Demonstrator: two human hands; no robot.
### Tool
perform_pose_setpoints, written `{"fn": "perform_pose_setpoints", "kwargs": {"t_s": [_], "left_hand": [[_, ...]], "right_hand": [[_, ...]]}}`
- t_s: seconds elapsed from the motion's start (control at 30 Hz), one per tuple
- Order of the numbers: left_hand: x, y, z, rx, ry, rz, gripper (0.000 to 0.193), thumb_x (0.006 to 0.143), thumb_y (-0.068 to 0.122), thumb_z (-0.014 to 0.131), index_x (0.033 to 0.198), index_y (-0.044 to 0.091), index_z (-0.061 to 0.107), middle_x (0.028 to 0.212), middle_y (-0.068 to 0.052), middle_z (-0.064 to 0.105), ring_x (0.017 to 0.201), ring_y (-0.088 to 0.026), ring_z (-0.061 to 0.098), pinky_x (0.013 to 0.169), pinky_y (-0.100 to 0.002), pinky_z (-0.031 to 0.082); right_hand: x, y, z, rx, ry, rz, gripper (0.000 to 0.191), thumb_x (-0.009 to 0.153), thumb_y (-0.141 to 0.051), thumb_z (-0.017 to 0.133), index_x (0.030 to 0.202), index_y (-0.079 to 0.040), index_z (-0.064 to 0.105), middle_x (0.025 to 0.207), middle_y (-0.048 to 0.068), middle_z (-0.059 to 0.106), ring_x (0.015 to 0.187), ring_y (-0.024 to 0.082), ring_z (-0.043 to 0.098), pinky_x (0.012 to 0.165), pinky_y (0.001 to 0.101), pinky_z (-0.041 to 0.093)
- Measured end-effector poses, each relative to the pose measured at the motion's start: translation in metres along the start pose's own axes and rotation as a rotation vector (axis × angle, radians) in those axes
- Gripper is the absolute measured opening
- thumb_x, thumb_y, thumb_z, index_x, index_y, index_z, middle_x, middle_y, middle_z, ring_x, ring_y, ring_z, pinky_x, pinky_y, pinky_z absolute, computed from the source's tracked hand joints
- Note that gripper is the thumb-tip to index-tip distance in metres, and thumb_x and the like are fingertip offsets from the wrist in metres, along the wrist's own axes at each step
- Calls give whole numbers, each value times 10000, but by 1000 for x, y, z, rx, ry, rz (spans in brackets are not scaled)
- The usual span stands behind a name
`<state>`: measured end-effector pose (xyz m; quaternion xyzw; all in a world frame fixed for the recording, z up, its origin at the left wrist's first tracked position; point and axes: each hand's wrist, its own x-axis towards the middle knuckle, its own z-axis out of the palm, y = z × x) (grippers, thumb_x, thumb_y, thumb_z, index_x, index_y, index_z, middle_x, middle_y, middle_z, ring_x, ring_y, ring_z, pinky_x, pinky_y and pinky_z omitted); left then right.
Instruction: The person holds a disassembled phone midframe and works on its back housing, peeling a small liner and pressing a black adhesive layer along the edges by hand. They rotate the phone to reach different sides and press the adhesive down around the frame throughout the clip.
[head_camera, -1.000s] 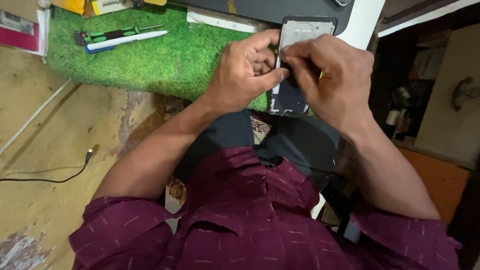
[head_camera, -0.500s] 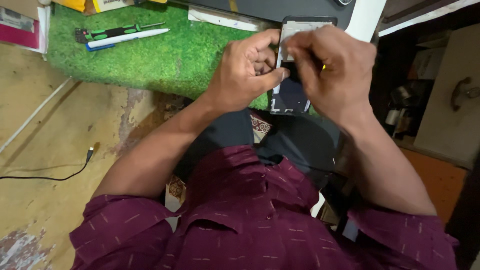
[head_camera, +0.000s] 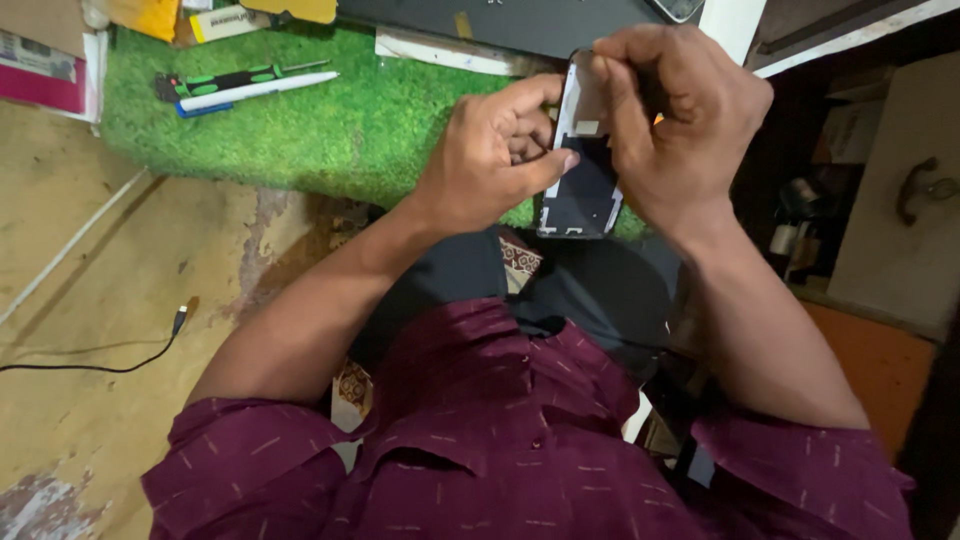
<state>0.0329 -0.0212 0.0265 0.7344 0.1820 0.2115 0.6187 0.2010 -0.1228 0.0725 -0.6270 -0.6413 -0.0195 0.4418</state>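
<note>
An opened black phone (head_camera: 583, 190) with its back off is held upright over the edge of a green turf mat (head_camera: 330, 130). My left hand (head_camera: 490, 155) grips the phone's left side, thumb pressed on its inner face. My right hand (head_camera: 680, 120) is closed over the phone's top right part, fingers curled on it; a small orange thing shows between those fingers, too hidden to name. The upper inside of the phone looks pale grey, the lower part dark.
A green-handled screwdriver (head_camera: 225, 80) and a white pen-like tool (head_camera: 260, 92) lie at the mat's far left. A dark flat panel (head_camera: 520, 20) lies beyond the phone. A black cable (head_camera: 120, 362) crosses the worn floor on the left. Cluttered shelves stand right.
The phone has tilted and risen slightly. My right hand has shifted up over its top edge, while my left hand keeps its grip on the side.
</note>
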Motion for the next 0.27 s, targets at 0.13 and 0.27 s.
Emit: {"fn": "perform_pose_setpoints", "kwargs": {"t_s": [0.13,0.27], "left_hand": [[-2,-4,2,-117,-28,16,409,964,-8,751,1352,16,627,852,4,714,747,-3,607,657,-197,508],[-1,-6,1,-113,-18,12,442,961,2,750,1381,31,616,850,5,718,740,-5,608,644,-196,501]], "right_hand": [[-4,-5,2,-23,11,32,103,1044,118,723,1065,21,693,927,111,694,764,171,680,666,285,501],[-2,-6,-4,-76,-87,4,104,1021,81,739,1050,-13,703,950,121,704,828,228,703,711,321,524]]}}
